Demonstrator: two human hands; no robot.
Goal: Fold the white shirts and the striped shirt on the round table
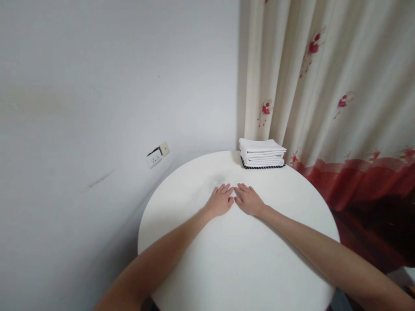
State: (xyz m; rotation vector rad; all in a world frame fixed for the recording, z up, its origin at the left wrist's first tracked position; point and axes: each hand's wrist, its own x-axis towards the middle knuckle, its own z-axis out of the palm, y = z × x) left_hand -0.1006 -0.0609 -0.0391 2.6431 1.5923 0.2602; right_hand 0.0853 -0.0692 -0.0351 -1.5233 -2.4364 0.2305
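Wall (113, 65): pale, streaked, running off the left and top edges. Curtain (324, 86): cream with red flower prints and a red lower band, cut off at the top and right; its foot is lost in shadow. Table (246, 259): round, white, beside the wall and under both hands; near edge out of frame. Floor (363, 242): dark reddish, poorly lit. Forearms (181, 242): bare, both cut off by the frame. Cloth stack (262, 153): folded white layers on the table's far edge, before the curtain, beyond the right hand; a dark patterned layer shows only as a rim at the base. Left hand (221, 201) and right hand (249, 199): palms down on the tabletop, fingers extended and slightly apart; index fingertips meet or nearly so, contact unclear. Socket (154, 159): white, on the wall; any markings too small to read. Smudge (218, 178): faint grey, near the left fingertips.
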